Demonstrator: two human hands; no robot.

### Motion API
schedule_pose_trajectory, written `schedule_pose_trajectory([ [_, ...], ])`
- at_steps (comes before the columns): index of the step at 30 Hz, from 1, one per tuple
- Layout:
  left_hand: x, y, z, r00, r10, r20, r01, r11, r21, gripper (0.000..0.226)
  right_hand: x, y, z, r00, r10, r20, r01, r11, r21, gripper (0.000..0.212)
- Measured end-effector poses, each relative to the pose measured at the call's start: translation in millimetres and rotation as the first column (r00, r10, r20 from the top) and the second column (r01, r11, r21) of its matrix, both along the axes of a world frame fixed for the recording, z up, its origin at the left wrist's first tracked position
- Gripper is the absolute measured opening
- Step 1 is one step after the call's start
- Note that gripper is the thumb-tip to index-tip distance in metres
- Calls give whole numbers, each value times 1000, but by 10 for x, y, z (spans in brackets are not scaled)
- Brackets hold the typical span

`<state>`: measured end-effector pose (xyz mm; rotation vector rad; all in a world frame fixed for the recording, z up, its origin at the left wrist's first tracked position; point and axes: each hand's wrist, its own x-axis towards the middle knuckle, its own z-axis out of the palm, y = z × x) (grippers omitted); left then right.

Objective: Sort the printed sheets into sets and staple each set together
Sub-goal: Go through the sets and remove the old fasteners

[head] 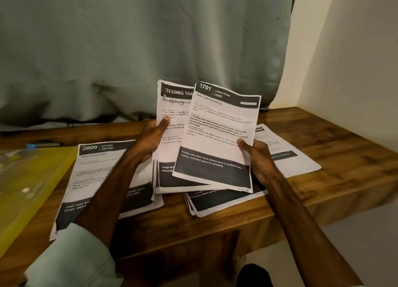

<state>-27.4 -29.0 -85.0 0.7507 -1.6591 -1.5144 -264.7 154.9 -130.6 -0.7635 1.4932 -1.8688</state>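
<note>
My left hand (150,137) grips a stack of printed sheets (170,135) headed "Dressing Table", thumb on its front, raised above the wooden table (323,157). My right hand (257,157) pinches a single sheet (217,131) headed "Living Room, Side Table Unfolding" by its right edge, overlapping the stack. Flat on the table lie a "Kitchen" pile (97,179) at the left, a pile with a dark footer (221,200) under my hands, and more sheets (284,153) at the right. No stapler is in view.
A yellow plastic folder (28,183) lies at the table's left end, with a blue-tipped marker (43,145) behind it. A grey-green curtain (150,49) hangs behind the table and a white wall (355,71) stands at the right.
</note>
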Motion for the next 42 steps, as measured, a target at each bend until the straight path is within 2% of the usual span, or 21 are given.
schedule_pose_trajectory([
  [5, 251, -173, 48, 990, 120, -68, -120, 993, 13, 24, -47, -11, -54, 998, -54, -19, 54, 998, 21, 25],
  [9, 439, -283, 72, 967, 194, -167, -180, 979, 95, 19, -54, -28, -51, 995, -94, -37, 95, 995, 33, 25],
  [15, 661, -513, 84, 881, 334, -334, -275, 938, 213, 16, -82, -11, -61, 985, -164, -49, 166, 986, 32, 24],
  [19, 794, -711, 71, 800, 446, -403, -322, 884, 338, 37, -55, 1, -47, 974, -203, -100, 209, 976, 54, 23],
  [23, 834, -798, 53, 772, 494, -400, -343, 854, 391, 40, -42, 3, -71, 959, -250, -130, 260, 964, 64, 26],
  [27, 683, -636, 87, 814, 451, -367, -315, 873, 372, 38, -48, 1, -105, 956, -231, -179, 246, 967, 66, 29],
  [30, 416, -348, 99, 884, 347, -311, -244, 913, 327, 24, -15, -6, -87, 965, -190, -179, 202, 978, 45, 24],
  [33, 168, -126, 43, 945, 224, -239, -142, 937, 318, 14, 19, -5, -37, 993, -80, -86, 82, 996, 22, 18],
  [37, -9, -44, -92, 984, 98, -148, -53, 958, 282, 26, 53, 45, 32, 998, 39, 52, -39, 999, -3, 27],
  [42, -167, 47, -177, 996, 86, -25, -78, 970, 230, 33, 148, 159, 166, 974, 154, 168, -143, 987, -73, 29],
])
